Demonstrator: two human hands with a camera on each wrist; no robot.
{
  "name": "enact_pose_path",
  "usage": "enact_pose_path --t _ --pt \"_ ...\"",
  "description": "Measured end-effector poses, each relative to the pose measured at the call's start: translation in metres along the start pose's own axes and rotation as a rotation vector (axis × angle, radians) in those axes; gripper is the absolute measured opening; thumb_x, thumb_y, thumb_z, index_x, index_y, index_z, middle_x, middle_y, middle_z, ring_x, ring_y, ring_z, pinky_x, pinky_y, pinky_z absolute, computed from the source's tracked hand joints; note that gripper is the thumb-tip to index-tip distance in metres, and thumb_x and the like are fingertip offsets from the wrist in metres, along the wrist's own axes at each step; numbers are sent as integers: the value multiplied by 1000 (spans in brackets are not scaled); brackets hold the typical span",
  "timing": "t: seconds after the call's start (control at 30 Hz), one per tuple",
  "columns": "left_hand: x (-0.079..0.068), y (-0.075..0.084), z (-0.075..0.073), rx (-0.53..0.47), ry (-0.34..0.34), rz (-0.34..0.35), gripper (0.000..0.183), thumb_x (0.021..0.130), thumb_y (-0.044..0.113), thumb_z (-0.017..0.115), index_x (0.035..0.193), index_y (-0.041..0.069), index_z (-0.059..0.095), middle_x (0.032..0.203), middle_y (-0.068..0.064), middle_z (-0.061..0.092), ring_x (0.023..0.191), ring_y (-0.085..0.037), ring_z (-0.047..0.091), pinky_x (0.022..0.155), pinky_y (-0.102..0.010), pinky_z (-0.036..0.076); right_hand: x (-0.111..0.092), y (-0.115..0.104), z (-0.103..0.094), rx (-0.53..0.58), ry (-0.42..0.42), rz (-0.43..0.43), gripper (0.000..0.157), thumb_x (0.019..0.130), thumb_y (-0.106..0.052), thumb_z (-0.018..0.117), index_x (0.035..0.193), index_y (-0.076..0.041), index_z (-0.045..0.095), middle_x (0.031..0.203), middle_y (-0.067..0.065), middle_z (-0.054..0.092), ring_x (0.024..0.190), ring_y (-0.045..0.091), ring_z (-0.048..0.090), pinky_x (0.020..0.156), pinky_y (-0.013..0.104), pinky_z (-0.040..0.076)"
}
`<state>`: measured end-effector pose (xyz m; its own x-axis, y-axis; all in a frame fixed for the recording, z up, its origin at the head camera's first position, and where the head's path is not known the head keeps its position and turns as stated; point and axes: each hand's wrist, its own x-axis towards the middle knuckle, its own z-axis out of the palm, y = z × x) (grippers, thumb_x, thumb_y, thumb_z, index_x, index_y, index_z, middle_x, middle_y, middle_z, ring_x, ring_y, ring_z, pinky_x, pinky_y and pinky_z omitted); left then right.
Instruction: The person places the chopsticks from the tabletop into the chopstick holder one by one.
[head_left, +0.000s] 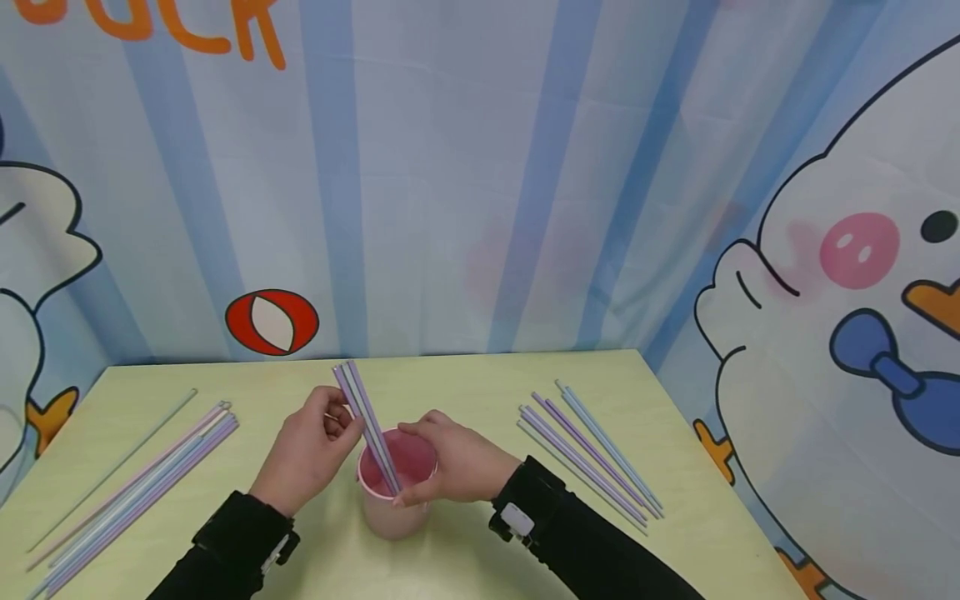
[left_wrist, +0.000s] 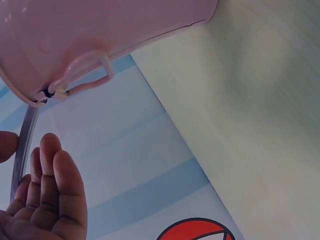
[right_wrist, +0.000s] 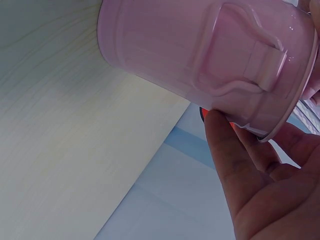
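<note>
A pink metal pail (head_left: 395,518) stands upright on the table in the head view. My left hand (head_left: 317,446) pinches a few thin lilac and whitish sticks (head_left: 367,421) between thumb and fingers. The sticks lean, their lower ends inside the pail's mouth. My right hand (head_left: 468,458) grips the pail's rim, with the thumb on the near side. The right wrist view shows its fingers (right_wrist: 230,155) against the pail wall, beside a folded pink handle (right_wrist: 272,67). In the left wrist view a stick (left_wrist: 24,142) runs past the thumb up to the rim.
Long pastel sticks (head_left: 142,492) lie in a bundle on the left of the pale wooden table (head_left: 322,575), with a single greenish stick (head_left: 112,471) beside them. More lilac and bluish sticks (head_left: 592,450) lie on the right. A striped cartoon curtain (head_left: 450,208) hangs behind the table's back edge.
</note>
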<state>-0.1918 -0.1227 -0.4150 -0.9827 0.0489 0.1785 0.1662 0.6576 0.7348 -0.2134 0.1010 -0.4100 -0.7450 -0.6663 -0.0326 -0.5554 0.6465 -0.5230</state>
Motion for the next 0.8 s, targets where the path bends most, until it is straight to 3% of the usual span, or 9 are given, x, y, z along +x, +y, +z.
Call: enact_pose_path --t 0.5,0.63,0.8 --pt "-3 -7 -5 35 6 -10 37 96 28 56 123 5 45 98 -11 58 83 -21 53 72 -35 56 -1 0 -1 10 3 -11 92 67 -57 79 139 -12 46 114 1 52 94 9 54 81 18 51" --pt "-5 -20 -14 107 38 -18 36 97 29 53 122 3 47 97 -12 59 82 -22 52 72 -38 57 -2 1 0 3 5 -16 92 67 -58 79 140 -12 45 116 1 52 96 8 54 82 18 50" --pt "-6 -50 -33 282 40 -38 34 95 22 56 118 -3 52 97 -18 60 81 -27 53 71 -44 56 -1 2 0 -1 -1 -12 93 67 -59 78 140 -13 44 118 0 51 97 8 54 83 19 50"
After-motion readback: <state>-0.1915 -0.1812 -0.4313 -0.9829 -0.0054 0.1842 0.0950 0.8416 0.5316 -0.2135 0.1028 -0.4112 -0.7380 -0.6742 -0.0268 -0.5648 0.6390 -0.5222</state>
